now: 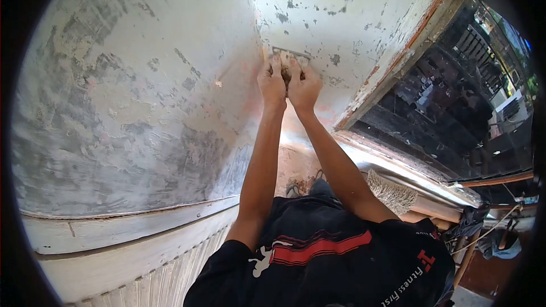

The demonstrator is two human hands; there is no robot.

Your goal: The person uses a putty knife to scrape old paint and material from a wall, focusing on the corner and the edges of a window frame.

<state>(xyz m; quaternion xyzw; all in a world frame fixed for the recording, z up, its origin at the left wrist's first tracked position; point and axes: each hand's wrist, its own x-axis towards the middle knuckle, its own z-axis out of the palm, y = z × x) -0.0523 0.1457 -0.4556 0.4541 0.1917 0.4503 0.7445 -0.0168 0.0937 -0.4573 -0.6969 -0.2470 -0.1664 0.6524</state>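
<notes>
Up at the wall, my left hand point(272, 85) and my right hand point(305, 86) are side by side, both closed on one wide scraper point(292, 53). Its dark straight edge lies at or very near the patchy white wall point(318, 28), just right of the inside corner. Both thumbs lie along the flat of the scraper, pointing up at its edge. Something brown, perhaps the handle, shows between my palms; the fingers hide the rest. Grey spots and bare patches mark the wall around my hands.
To the left is another scuffed wall point(136, 108) with a white ledge point(136, 227) along its bottom. A glass window point(455, 91) in a peeling frame stands to the right. Below it are a stringy mop-like bundle point(392, 193) and a wooden plank point(432, 209).
</notes>
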